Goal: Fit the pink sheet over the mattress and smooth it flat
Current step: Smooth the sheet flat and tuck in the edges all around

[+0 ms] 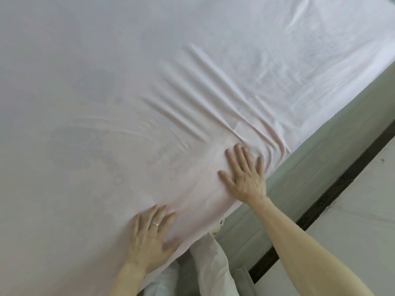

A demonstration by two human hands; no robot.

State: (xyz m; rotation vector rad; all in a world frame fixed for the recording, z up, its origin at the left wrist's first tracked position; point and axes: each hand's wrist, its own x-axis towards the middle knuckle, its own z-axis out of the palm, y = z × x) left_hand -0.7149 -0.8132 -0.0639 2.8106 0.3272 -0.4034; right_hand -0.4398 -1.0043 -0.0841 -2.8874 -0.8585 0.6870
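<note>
While the pink sheet point(106, 92) lies spread over the mattress point(299, 178), its near edge running diagonally from lower left to upper right, a person presses both palms flat on it beside that edge, fingers straight: left hand point(152, 236) lower, right hand point(245, 176) farther along. Long folds point(203, 99) fan from the right hand toward the upper left; wide smooth cloth stretches beyond.

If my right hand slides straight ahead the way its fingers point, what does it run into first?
The right hand lies flat on the pink sheet. Straight ahead it would first meet the bunched wrinkles just past its fingertips. Beyond them only more sheet shows.
</note>
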